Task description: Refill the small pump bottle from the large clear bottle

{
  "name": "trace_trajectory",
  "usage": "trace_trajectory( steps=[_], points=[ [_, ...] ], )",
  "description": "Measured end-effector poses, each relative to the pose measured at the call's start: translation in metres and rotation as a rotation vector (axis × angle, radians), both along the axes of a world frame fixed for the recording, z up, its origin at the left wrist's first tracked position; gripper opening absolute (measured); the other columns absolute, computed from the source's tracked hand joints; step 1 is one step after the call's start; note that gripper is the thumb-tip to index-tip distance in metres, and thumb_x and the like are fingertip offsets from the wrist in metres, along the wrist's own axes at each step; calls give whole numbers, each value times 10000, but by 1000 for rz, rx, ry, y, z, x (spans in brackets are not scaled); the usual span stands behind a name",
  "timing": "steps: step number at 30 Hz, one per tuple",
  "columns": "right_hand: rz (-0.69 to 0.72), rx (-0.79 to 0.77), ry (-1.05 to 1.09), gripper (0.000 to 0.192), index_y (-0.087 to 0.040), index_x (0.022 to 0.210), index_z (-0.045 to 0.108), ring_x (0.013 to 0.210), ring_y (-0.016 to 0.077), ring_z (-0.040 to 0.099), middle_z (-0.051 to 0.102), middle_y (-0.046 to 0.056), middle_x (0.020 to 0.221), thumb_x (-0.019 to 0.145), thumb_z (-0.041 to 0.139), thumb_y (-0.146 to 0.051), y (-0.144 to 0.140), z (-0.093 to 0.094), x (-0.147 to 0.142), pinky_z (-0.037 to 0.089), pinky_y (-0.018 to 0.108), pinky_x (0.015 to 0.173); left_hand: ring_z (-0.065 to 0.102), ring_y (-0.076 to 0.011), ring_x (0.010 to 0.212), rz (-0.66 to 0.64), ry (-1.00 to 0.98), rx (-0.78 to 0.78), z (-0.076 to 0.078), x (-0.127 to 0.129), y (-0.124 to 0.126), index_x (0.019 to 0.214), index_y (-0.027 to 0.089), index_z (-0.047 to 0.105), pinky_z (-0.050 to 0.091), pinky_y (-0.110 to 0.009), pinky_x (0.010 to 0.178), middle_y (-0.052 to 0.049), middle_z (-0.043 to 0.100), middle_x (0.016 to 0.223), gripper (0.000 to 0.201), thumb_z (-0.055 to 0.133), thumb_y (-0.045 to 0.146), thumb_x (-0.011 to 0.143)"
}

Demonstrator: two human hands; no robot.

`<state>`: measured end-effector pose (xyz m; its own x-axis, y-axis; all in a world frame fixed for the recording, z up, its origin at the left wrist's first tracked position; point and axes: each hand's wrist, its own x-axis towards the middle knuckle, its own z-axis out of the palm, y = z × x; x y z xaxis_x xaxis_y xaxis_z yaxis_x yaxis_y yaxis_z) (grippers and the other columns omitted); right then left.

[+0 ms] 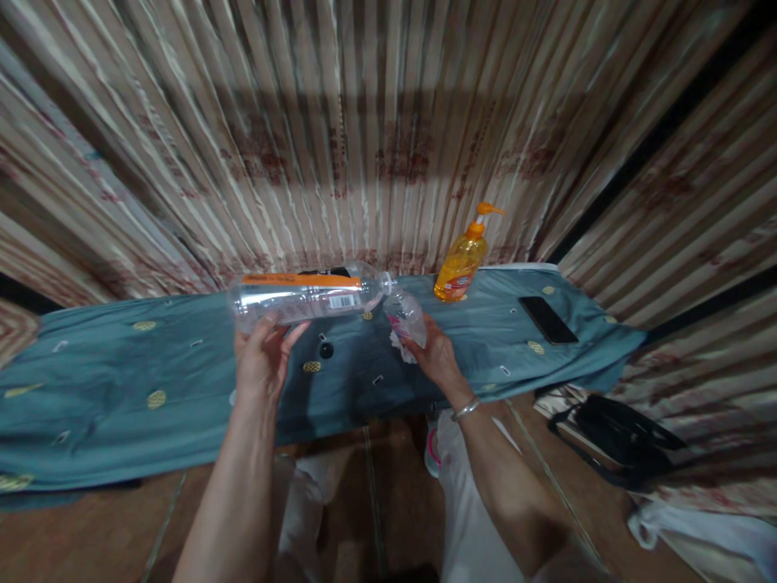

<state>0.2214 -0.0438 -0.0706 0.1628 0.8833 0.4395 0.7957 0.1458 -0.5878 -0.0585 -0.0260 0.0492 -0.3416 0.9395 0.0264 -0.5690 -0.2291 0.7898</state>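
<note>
Bottle (307, 296): large, clear plastic, orange-banded, held sideways above the patterned blue-green cloth (194, 364), neck to the right.
Left hand (262, 348): grasping the bottle from below, near its base.
Right hand (438, 355): gripping a small clear plastic container with pink marking (405, 316) at the bottle's neck; contact I cannot tell from here.
Beyond: upright orange pump dispenser of amber liquid (460, 271).
Far right: flat black phone (548, 320).
</note>
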Motion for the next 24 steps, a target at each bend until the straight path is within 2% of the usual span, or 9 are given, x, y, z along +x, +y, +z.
trace_trajectory(
  steps=[13,24],
  points=[
    [-5,-7,7,627,-86,1410,529,1042,343,747,756,234,1183,950,625,-500,-1,2,0,609,467,885,718,-223,864,-20,21,10,-3,-2,0,890,193,696,646,-480,908,-28,732,905,480,952,247,487],
    [-6,-9,-7,645,-59,1416,514,1075,345,746,751,244,1194,946,636,-484,-1,3,0,603,462,916,719,-217,845,-11,0,11,-3,0,1,845,200,690,675,-399,799,-17,727,878,445,934,235,474]
  ],
)
